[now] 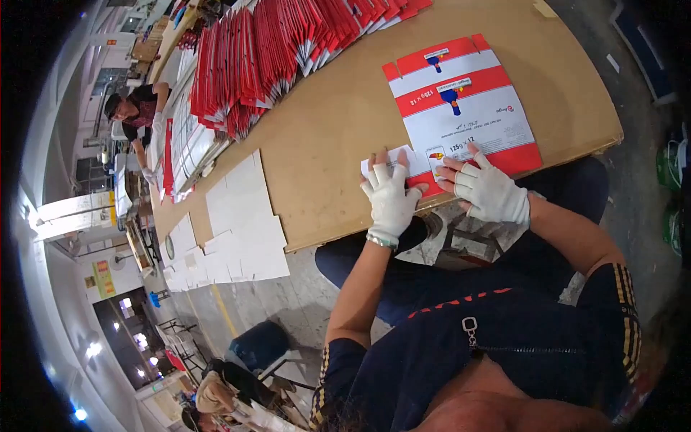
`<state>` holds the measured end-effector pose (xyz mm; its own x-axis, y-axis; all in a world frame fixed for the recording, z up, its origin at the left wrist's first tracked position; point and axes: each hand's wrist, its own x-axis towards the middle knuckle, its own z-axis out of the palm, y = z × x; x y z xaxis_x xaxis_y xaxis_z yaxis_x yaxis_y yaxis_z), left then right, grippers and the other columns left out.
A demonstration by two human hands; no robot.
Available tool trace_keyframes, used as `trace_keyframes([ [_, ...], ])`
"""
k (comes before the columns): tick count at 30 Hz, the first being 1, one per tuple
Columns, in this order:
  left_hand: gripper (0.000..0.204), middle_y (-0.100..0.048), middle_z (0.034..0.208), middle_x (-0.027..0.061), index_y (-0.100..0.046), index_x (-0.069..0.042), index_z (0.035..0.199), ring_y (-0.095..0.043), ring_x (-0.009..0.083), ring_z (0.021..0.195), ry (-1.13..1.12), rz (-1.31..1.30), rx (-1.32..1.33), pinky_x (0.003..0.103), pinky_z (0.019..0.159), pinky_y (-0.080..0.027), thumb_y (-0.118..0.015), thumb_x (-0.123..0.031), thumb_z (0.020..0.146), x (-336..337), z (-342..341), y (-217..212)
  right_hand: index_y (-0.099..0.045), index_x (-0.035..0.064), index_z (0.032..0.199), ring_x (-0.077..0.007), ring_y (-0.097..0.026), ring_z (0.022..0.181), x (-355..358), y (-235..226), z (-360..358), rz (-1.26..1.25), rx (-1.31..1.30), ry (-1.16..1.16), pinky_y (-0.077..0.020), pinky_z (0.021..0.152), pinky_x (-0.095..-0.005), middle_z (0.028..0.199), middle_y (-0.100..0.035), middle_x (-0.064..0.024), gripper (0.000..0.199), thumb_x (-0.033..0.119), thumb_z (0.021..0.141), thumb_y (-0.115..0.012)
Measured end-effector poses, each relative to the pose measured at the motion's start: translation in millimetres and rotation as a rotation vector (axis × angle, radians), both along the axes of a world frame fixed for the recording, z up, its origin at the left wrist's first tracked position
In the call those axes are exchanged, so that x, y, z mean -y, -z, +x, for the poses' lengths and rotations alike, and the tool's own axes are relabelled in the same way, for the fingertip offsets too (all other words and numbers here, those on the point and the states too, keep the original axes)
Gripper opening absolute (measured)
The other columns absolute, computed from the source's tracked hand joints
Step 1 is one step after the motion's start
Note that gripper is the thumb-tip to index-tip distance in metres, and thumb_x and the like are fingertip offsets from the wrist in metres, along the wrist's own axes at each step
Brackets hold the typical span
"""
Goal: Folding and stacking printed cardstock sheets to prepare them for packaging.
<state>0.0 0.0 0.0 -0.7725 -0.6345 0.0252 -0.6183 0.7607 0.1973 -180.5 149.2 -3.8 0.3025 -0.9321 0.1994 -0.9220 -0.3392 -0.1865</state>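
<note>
A flat red-and-white printed carton lies on the brown tabletop, its near edge close to the table's edge. My left hand, in a white fingerless glove, rests on the carton's near left corner with its fingers spread over a white flap. My right hand, gloved the same way, lies on the near edge of the carton, fingers stretched out over the printed panel. Neither hand grips anything that I can see. Part of the flap is hidden under my left fingers.
Folded red cartons stand in a dense row along the far left of the table. White cardboard sheets lie at its left end, overhanging the edge. A person works beyond the stack; more people sit at lower left.
</note>
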Motion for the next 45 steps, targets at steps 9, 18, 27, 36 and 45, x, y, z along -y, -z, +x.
trace_keyframes([
  [9,0.041,-0.054,0.095,0.0181,-0.057,0.0,0.108,-0.058,0.0341,0.084,-0.337,0.462,-0.713,0.04,0.072,-0.049,-0.069,-0.025,0.077,0,-38,16,-0.054,-0.0027,0.118,-0.0292,-0.06,0.094,-71,-23,38,0.454,1.16,0.478,-0.0483,0.081,-0.0362,0.099,-0.063,-0.0154,0.041,0.019,0.085,-0.064],
  [18,0.032,-0.056,0.093,0.0186,-0.061,0.001,0.101,-0.054,0.0338,0.084,0.119,0.276,-0.52,0.039,0.074,-0.045,-0.068,-0.005,0.071,8,66,-57,-0.056,0.0021,0.1,-0.0103,-0.051,0.075,-84,-50,-126,-0.052,0.821,0.966,-0.045,0.067,-0.0278,0.083,-0.055,-0.0016,0.021,0.003,0.081,-0.046],
  [27,0.112,-0.022,0.146,0.0286,-0.024,0.011,0.139,-0.018,0.0427,0.137,-0.635,0.17,0.294,0.049,0.112,-0.017,-0.082,-0.042,0.058,87,286,-28,-0.06,-0.0027,0.108,-0.0173,-0.062,0.069,113,-11,-416,0.09,0.506,0.891,-0.0494,0.065,-0.0335,0.077,-0.066,-0.0113,0.037,0.018,0.078,-0.061],
  [36,0.056,-0.045,0.132,0.0273,-0.047,0.008,0.125,-0.039,0.0398,0.128,-0.788,-0.093,0.071,0.042,0.108,-0.032,-0.064,-0.011,0.075,55,327,9,-0.051,-0.0027,0.127,-0.0168,-0.063,0.092,308,15,-291,0.135,1.352,0.461,-0.0511,0.08,-0.0288,0.111,-0.063,-0.0106,0.044,0.025,0.093,-0.053],
  [45,0.014,-0.062,0.089,0.0054,-0.062,-0.009,0.092,-0.059,0.025,0.088,-0.543,-0.271,0.322,0.036,0.064,-0.053,-0.057,-0.012,0.079,28,209,-120,-0.032,0.0004,0.142,-0.0311,-0.035,0.133,126,-15,-74,-0.135,0.291,0.321,-0.0225,0.112,-0.039,0.143,-0.038,-0.0194,0.059,0.007,0.088,-0.054],
])
